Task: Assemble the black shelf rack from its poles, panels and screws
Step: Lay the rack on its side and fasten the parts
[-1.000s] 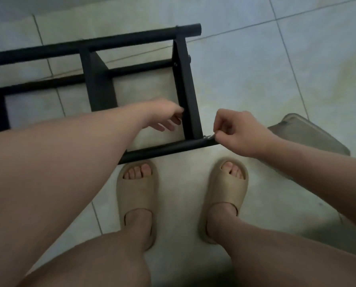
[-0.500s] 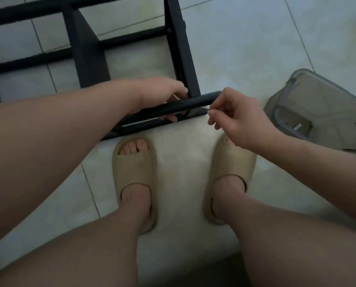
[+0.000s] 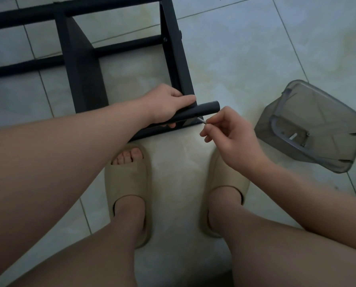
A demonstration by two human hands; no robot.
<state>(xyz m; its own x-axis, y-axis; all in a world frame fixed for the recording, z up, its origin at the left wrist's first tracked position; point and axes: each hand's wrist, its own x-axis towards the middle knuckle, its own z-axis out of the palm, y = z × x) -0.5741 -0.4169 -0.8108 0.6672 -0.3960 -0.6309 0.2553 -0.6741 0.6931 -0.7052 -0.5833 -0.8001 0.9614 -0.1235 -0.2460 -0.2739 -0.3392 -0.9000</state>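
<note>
Fastening near pole (image 3: 206,107) to end panel (image 3: 174,54) of black shelf rack (image 3: 82,75), by the look of it. Lying on the tiled floor (image 3: 235,59), far poles and two panels already joined; judged past halfway, with this joint and any unseen ones left. Gripping near pole with left hand (image 3: 168,104), fingers curled round it beside the panel. Pinching thin metal piece (image 3: 202,121) (screw or key, cannot tell) with right hand (image 3: 231,137), tip at the pole close to its end. Noting grey plastic tray (image 3: 309,125) on floor, apart from rack.
</note>
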